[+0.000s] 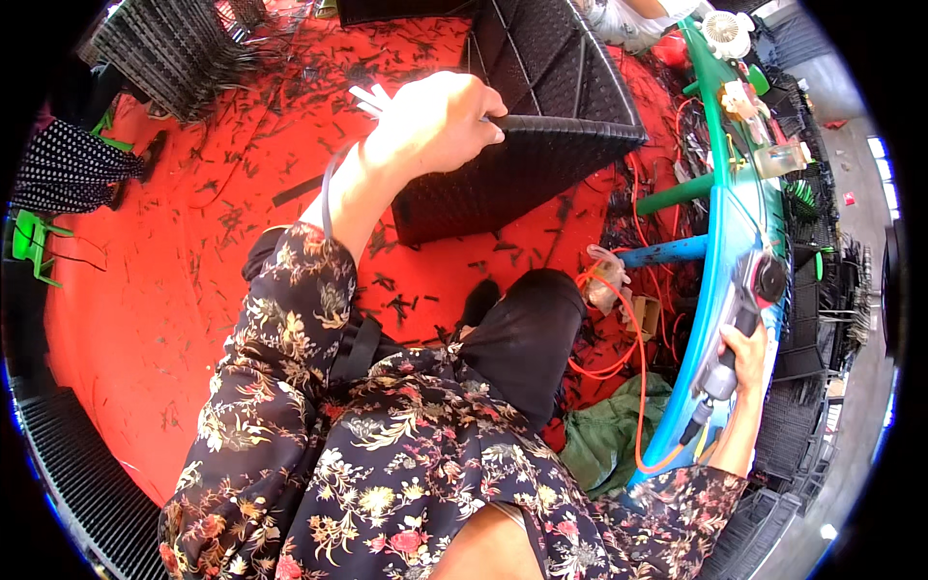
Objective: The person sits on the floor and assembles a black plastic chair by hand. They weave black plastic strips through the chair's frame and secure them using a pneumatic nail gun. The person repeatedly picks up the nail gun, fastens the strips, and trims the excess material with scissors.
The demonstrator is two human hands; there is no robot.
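My left hand (440,124) is closed over the top edge of a black woven wicker-style box (517,164), which stands tilted on the red floor in front of me. A few thin white strips (370,101) stick out from between that hand and its wrist. At the right, my right hand (742,358) is wrapped round the grip of a hand-held power tool (749,309) with a black and red head and a grey lower end. An orange hose (662,462) runs from it. The tool is over the blue bench top (717,290).
Black scraps litter the red floor covering (174,280). A green cloth sack (614,430), orange hose loops and a plastic bag (606,275) lie by the bench. A small white fan (725,34) and a jar (781,159) stand farther along. Other people are at upper left and top.
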